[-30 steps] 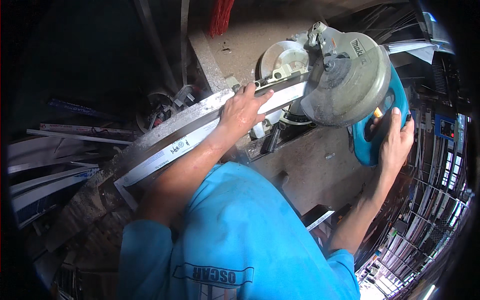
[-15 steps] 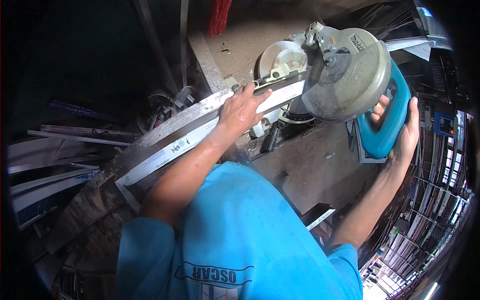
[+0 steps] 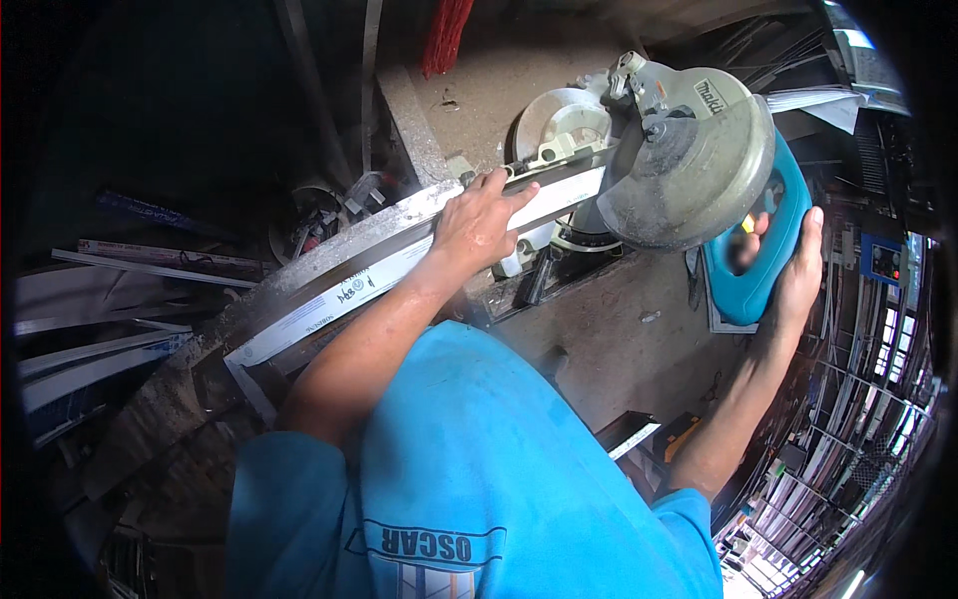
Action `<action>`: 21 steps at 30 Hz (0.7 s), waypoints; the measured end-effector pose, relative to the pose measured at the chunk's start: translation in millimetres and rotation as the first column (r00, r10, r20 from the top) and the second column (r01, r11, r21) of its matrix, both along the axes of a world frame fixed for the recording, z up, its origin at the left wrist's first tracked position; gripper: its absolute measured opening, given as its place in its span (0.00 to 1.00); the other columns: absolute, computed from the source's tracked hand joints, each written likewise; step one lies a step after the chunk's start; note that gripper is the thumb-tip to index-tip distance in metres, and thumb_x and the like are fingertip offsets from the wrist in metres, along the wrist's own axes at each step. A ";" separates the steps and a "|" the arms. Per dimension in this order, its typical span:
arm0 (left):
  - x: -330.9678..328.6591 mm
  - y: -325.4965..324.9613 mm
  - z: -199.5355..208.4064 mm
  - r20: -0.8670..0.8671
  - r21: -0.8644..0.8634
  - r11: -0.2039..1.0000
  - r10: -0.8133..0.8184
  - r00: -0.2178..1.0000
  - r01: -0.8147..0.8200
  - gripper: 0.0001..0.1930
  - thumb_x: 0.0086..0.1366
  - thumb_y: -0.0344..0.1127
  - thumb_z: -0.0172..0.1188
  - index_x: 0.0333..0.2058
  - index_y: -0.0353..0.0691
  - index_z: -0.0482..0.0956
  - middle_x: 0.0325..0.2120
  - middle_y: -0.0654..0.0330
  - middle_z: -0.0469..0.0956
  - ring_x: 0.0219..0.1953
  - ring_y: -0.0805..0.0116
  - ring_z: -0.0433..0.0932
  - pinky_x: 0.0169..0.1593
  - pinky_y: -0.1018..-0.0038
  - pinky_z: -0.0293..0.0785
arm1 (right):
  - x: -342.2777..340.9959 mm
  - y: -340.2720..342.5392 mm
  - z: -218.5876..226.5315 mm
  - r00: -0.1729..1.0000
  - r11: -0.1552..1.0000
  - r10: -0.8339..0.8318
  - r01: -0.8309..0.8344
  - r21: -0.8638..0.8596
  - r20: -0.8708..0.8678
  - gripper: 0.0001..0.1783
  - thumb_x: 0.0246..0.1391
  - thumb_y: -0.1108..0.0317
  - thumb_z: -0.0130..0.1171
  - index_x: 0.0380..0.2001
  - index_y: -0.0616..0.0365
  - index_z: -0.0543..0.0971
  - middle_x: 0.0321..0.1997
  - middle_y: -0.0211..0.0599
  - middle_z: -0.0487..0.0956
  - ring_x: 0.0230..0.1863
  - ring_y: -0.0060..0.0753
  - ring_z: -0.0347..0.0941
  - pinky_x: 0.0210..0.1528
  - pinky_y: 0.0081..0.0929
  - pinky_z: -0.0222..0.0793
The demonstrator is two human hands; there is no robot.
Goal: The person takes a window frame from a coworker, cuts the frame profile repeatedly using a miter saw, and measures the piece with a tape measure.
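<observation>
A miter saw with a dusty, see-through round guard (image 3: 689, 185) stands at the upper right. My right hand (image 3: 788, 265) is closed round its teal loop handle (image 3: 783, 235), with fingertips showing through the opening. On the left, a long profile with white printed film (image 3: 329, 304) runs from the lower left up to the saw, lying along a dusty metal rail (image 3: 329, 240). My left hand (image 3: 479, 225) grips the profile near the saw, fingers reaching over its top edge. The guard hides the blade.
Several loose strips and profiles (image 3: 100, 354) lie at the far left. A red bundle of strands (image 3: 446, 35) hangs at the top. Racks packed with long profiles (image 3: 848, 439) fill the right side. A short dark profile (image 3: 629, 434) lies below the saw.
The saw handle and my right hand sit slightly lower and further left in the view, as the whole view has shifted a little. My left hand keeps its place on the profile.
</observation>
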State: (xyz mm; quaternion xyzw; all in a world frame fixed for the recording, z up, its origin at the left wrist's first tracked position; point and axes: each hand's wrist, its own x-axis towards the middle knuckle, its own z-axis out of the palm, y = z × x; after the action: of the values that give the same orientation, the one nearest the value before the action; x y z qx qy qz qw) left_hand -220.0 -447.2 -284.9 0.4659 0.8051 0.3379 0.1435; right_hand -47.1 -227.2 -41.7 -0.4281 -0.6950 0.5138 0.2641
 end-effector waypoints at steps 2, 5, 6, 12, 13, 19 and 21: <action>-0.1 0.6 0.6 -0.005 -0.003 1.000 -0.001 1.000 0.001 0.34 0.54 0.33 0.70 0.63 0.60 0.79 0.44 0.54 0.71 0.50 0.50 0.80 0.51 0.54 0.81 | 3.7 -6.1 -3.4 0.999 1.000 -0.020 0.020 0.003 0.027 0.39 0.73 0.34 0.38 0.34 0.63 0.79 0.22 0.38 0.78 0.21 0.28 0.73 0.27 0.24 0.73; -0.1 0.3 0.0 -0.004 0.014 1.000 -0.003 1.000 0.003 0.35 0.54 0.33 0.70 0.63 0.59 0.78 0.44 0.54 0.71 0.50 0.50 0.80 0.50 0.55 0.81 | 6.4 -11.3 -12.5 1.000 0.999 -0.024 0.024 0.022 0.006 0.39 0.73 0.35 0.37 0.33 0.63 0.79 0.22 0.38 0.78 0.20 0.28 0.73 0.26 0.24 0.73; -0.5 0.1 1.2 -0.003 0.007 1.000 -0.003 1.000 0.003 0.35 0.54 0.33 0.70 0.63 0.59 0.78 0.44 0.53 0.71 0.50 0.50 0.80 0.50 0.55 0.81 | 7.1 -11.8 -14.5 1.000 0.999 -0.014 0.013 0.038 0.002 0.40 0.73 0.35 0.37 0.33 0.63 0.79 0.22 0.38 0.78 0.20 0.28 0.73 0.26 0.24 0.73; -0.2 0.6 1.0 -0.002 0.014 1.000 0.003 1.000 -0.003 0.35 0.54 0.33 0.70 0.63 0.59 0.78 0.44 0.53 0.72 0.51 0.50 0.80 0.50 0.55 0.81 | 8.0 -15.2 -18.3 0.999 0.999 -0.023 0.024 0.039 -0.024 0.40 0.74 0.35 0.38 0.33 0.64 0.79 0.21 0.37 0.77 0.20 0.28 0.73 0.26 0.25 0.73; -0.1 0.9 1.6 0.005 0.005 1.000 0.001 1.000 -0.001 0.35 0.54 0.33 0.70 0.63 0.59 0.78 0.44 0.53 0.72 0.51 0.50 0.80 0.50 0.55 0.81 | 7.0 -16.7 -18.9 0.999 0.999 -0.022 0.023 0.038 -0.023 0.40 0.74 0.35 0.38 0.33 0.64 0.79 0.21 0.37 0.77 0.20 0.28 0.73 0.26 0.25 0.73; 0.3 0.7 -0.1 0.005 0.005 1.000 0.006 1.000 -0.006 0.34 0.53 0.33 0.70 0.62 0.59 0.79 0.45 0.54 0.72 0.52 0.51 0.80 0.51 0.55 0.81 | 6.6 -22.7 -23.2 0.998 0.997 -0.047 0.049 0.059 -0.048 0.39 0.74 0.35 0.38 0.32 0.63 0.78 0.22 0.38 0.77 0.21 0.28 0.73 0.26 0.25 0.73; 0.9 1.2 -2.8 -0.012 -0.001 1.000 0.009 1.000 -0.009 0.34 0.53 0.33 0.70 0.62 0.59 0.80 0.44 0.54 0.72 0.52 0.51 0.80 0.51 0.56 0.81 | 10.9 -21.8 -27.2 0.999 1.000 -0.002 0.003 0.014 -0.054 0.39 0.74 0.35 0.37 0.33 0.63 0.78 0.23 0.38 0.77 0.22 0.28 0.73 0.26 0.25 0.73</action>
State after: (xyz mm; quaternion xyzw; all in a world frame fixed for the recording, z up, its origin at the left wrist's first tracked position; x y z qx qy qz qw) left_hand -219.1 -446.0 -287.7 0.4643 0.8082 0.3353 0.1372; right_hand -36.2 -249.0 -68.9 -0.4132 -0.6905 0.5200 0.2865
